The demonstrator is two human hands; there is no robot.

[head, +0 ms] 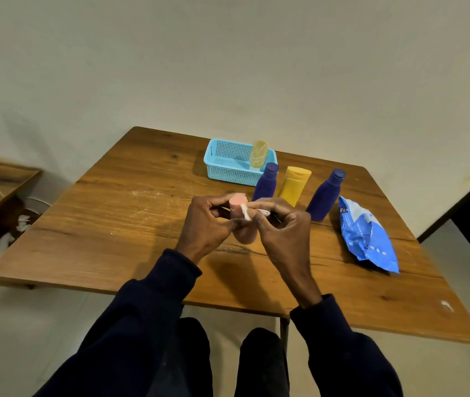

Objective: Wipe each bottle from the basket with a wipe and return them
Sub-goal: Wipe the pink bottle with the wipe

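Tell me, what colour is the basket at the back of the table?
The basket is light blue, with perforated mesh walls; the head view, the only one, shows it clearly.

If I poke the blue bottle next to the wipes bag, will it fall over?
Probably, if poked high: the blue bottle stands upright, tall and narrow. Once down, its round body would likely roll. It looks plastic, so hardly fragile.

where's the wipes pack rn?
Head view: the blue wipes pack lies on the table at the person's right, just right of the right-hand dark blue bottle and near the table's right edge.
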